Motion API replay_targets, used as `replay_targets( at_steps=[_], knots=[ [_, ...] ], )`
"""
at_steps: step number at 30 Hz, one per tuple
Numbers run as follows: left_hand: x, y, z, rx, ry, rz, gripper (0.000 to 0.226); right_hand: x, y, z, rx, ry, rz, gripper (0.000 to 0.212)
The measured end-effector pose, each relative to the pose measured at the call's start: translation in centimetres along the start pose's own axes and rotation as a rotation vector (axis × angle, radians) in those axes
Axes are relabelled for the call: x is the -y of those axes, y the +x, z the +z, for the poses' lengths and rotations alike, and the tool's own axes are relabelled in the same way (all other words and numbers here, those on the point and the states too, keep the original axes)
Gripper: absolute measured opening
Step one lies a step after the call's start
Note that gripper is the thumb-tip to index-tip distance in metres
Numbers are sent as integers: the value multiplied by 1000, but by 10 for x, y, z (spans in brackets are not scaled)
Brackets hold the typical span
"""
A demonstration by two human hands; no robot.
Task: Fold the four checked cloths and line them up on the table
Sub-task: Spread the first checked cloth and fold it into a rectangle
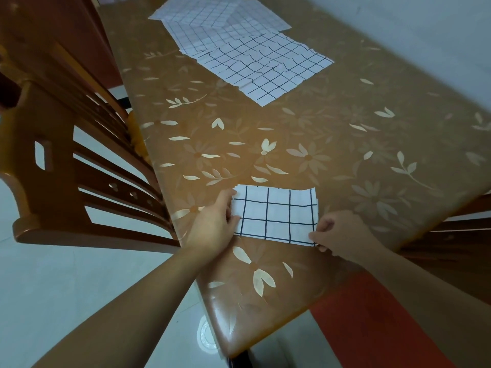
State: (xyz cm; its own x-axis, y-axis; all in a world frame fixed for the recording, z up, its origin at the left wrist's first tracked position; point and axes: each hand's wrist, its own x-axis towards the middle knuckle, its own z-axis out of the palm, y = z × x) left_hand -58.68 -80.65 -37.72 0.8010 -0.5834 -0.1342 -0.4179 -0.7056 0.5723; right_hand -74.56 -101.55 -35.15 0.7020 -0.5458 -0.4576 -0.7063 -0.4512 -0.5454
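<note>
On the brown floral-patterned table (345,144), near edge, my left hand (212,227) and right hand (342,232) pinch the folded white checked cloth (276,216) by its ends; it looks light, limp, best gripped at corners.

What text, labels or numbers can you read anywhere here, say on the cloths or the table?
None: no words, labels, brands or numbers show.
Folded cloth, held by the left hand and right hand: only a dark grid on white.
Unfolded cloths farther back: the same grid, no print.
Table: only a flower and leaf pattern.
Chair: bare wood with cut-out holes, no lettering.
</note>
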Motion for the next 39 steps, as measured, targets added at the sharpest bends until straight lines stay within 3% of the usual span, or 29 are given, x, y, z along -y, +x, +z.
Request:
replay_targets(
  at_steps=[4,8,12,18,24,30,33,35,39],
  knots=[
    [8,-4,5,-97,348,294,46,-1,5,-2,-19,-10,3,15],
    [13,-8,14,-12,387,557,40,1,10,-12,-146,-153,-70,15],
    [10,-19,21,108,344,526,48,5,-4,11,-310,-400,-286,20],
    [13,-24,30,73,360,517,52,17,-21,91,-429,-553,-578,30],
    [14,-23,30,73,389,519,54,16,-12,88,-448,-647,-552,24],
    [16,-22,33,64,390,529,53,-40,0,28,-590,-730,-358,30],
    [17,-21,33,63,394,529,53,-38,-1,17,-548,-714,-269,31],
    [15,-22,32,67,383,523,54,-36,-2,16,-488,-627,-194,31],
    [10,-22,29,88,343,491,57,-28,-12,15,-422,-222,-55,25]
  ],
)
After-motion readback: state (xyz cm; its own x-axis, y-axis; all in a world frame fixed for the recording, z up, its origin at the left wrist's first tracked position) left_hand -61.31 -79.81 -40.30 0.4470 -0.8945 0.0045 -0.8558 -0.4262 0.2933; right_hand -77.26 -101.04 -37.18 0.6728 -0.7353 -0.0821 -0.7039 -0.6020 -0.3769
